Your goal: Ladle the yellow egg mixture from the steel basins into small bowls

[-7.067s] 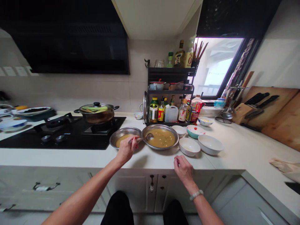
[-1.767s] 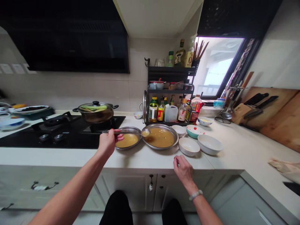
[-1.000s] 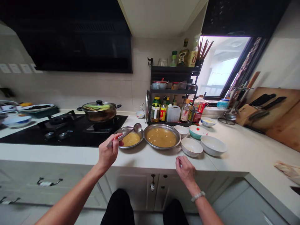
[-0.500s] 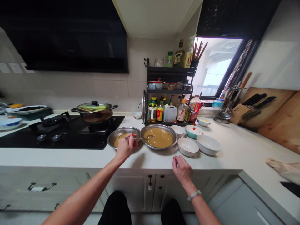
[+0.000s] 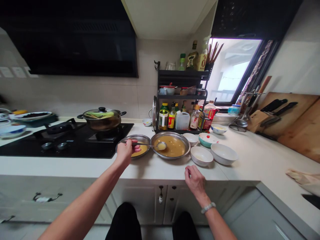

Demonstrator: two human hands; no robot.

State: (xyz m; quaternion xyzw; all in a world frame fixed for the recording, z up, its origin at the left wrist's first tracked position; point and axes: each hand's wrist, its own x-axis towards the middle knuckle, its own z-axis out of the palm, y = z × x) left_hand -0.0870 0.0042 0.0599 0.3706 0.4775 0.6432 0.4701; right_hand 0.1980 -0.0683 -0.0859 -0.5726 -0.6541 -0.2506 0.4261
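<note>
My left hand [image 5: 125,150] is closed round the handle of a metal spoon [image 5: 161,146]. The spoon's round bowl holds some yellowish liquid and is over the right steel bowl [image 5: 188,150]. A yellow-brown liquid [image 5: 175,143] with pale bits fills much of that bowl. Under my left hand stands a second steel bowl [image 5: 147,151], holding similar liquid and partly hidden by the hand. My right hand [image 5: 195,180] rests at the counter's front edge with its fingers curled in, and I see nothing in it. Just beyond it is a white bowl [image 5: 202,156].
Another white bowl [image 5: 224,154], a small white bowl [image 5: 191,139] and a green-rimmed bowl [image 5: 208,140] stand to the right. Behind them is a black rack [image 5: 182,97] of bottles. A lidded pot [image 5: 103,120] sits on the stove [image 5: 82,146]. Knives [image 5: 275,106] stand far right.
My left hand has drawn back to the left, and the spoon has come up with liquid in it. My right hand stays at the counter edge. The view has shifted slightly.
</note>
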